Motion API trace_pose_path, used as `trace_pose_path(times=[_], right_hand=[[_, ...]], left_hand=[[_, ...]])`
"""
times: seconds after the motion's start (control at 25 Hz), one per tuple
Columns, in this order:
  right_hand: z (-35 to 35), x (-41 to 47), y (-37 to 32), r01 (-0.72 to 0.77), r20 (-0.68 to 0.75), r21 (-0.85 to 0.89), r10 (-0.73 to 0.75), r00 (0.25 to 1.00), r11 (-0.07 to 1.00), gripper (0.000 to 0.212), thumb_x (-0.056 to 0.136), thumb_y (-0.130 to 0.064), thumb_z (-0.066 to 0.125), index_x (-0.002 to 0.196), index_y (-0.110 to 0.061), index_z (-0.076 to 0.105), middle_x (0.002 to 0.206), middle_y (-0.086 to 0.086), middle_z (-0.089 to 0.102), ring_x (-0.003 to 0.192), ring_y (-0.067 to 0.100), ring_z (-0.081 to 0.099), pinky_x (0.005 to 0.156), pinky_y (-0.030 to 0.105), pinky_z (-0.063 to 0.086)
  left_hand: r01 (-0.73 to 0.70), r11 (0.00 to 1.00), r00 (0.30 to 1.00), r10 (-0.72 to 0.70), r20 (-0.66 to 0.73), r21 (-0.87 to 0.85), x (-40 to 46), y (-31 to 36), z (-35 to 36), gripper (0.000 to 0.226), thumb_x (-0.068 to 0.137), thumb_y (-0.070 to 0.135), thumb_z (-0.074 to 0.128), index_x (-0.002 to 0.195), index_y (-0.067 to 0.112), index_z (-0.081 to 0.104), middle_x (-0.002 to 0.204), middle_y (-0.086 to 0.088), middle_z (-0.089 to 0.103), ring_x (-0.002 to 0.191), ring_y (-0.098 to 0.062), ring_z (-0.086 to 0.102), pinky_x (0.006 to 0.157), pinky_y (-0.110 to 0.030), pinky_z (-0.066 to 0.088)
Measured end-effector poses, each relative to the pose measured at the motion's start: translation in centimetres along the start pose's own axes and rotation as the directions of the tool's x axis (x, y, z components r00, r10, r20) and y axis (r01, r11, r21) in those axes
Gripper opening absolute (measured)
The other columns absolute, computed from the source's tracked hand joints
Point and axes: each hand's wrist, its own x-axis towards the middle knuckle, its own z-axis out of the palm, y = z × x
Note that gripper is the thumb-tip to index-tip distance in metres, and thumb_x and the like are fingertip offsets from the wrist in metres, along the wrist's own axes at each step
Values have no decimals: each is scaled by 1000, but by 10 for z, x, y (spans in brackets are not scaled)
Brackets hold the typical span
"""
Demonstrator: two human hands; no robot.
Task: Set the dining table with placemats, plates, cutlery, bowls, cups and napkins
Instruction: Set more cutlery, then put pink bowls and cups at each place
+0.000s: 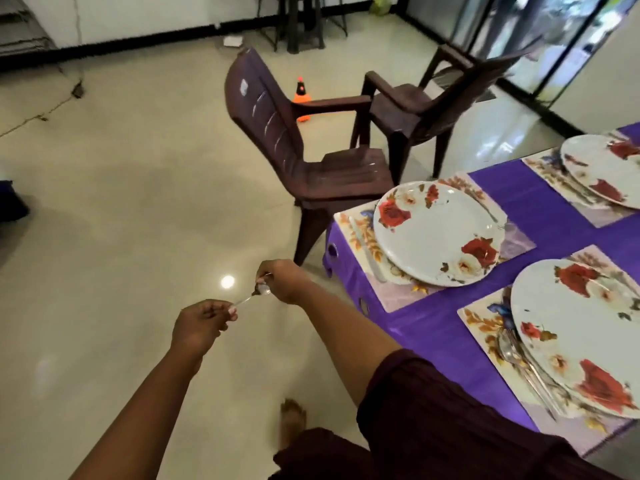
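I see both hands out over the glossy pale floor, off the table's edge. My left hand [202,323] pinches the thin metal handle of a spoon [254,294], and my right hand [282,280] curls round its shiny rounded bowl end, so the spoon bridges the two. To the right of my hands stands the table [530,199], draped in a smooth purple cloth. The nearest placemat [360,237], flat and rectangular with a leaf-and-flower print, carries a round white plate [440,233] with red roses; a knife [367,251] lies on the mat just left of the plate. Closer to my right arm, a second plate [581,327] sits on its own mat with steel cutlery [519,355] tucked against its left rim. A ribbed brown plastic chair [298,147] stands beyond my hands.
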Motion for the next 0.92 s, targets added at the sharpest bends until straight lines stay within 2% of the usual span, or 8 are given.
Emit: trace_pose_path(times=[0.12,0.28,0.36,0.48,0.6,0.64,0.76,0.92], right_hand=[[-41,40,-8,-54,-127,39,59,990,998,20,87,2,53,96,-7,69,101,10,71,96,29,63,80,32,48],[-85,54,5,-188,-243,1,183,953,982,21,88,-1,51,105,-4,62,109,15,62,98,32,57,79,35,44],[-109,65,21,-262,-326,41,261,909,964,21,87,0,48,104,-4,60,108,16,58,96,32,55,77,34,39],[-141,83,41,-354,-436,133,376,818,926,17,86,2,48,96,-6,59,103,15,58,86,24,48,73,29,34],[-166,98,49,-438,-509,251,502,699,864,23,79,5,52,85,-17,52,95,9,58,81,23,50,68,32,38],[-174,100,51,-457,-537,286,536,651,842,23,79,5,52,85,-17,52,94,7,57,81,22,51,67,31,37],[-195,95,58,-551,-607,368,642,468,749,16,87,2,52,94,-10,57,98,10,59,82,22,52,62,27,35],[-222,64,87,-607,-696,454,685,215,652,20,83,1,58,102,-5,62,107,16,62,97,32,58,74,29,40]], left_hand=[[-89,995,993,85,82,44,60,44,3,10,89,5,64,85,12,70,76,-8,70,65,-16,51,62,-26,40],[-182,980,957,159,242,79,119,83,39,8,91,6,62,93,9,70,78,-7,70,68,-11,56,63,-24,41],[-262,960,916,216,337,96,157,113,60,7,89,8,65,89,11,71,76,-5,72,66,-9,56,64,-23,43],[-392,914,825,301,479,101,215,159,91,5,84,5,71,83,10,72,71,-3,71,54,5,54,57,-12,43],[-432,896,723,276,633,103,268,200,124,7,79,4,75,79,11,73,72,-4,72,64,-5,60,68,-22,48],[-418,903,692,245,679,101,283,211,139,9,78,4,76,77,12,73,73,-5,73,68,-11,62,70,-27,49],[-441,891,581,190,792,109,305,238,189,12,78,6,78,73,16,73,74,-5,74,72,-19,64,67,-30,51],[-484,874,413,188,891,40,299,266,269,12,71,18,84,78,18,74,79,-8,74,82,-30,71,79,-45,57]])
